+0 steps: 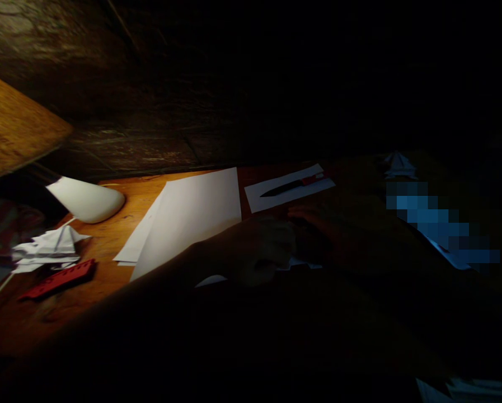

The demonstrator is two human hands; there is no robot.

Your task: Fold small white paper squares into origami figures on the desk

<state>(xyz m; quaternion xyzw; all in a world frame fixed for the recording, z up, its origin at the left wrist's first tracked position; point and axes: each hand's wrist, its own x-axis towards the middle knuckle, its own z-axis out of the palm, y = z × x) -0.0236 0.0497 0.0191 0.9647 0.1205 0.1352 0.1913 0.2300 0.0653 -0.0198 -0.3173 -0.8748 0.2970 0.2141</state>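
1. Grip: your left hand (254, 252) and right hand (330, 226) bear down on a small paper piece (303, 264) at mid-worktop, probably to flatten it. Shadow hides whether the fingers pinch it.
2. White sheets (192, 218) lie stacked just beside your left hand, within reach.
3. Red ruler (57, 279) lies parked near the worktop's (108, 240) left edge.
4. Knife (292, 186) lies on a paper strip (259, 204) at the far edge, clear of your hands.

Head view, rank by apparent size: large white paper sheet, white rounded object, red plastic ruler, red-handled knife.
1. Large white paper sheet
2. White rounded object
3. Red plastic ruler and red-handled dark-bladed knife: similar apparent length. The knife lies farther away, so they are left unranked.
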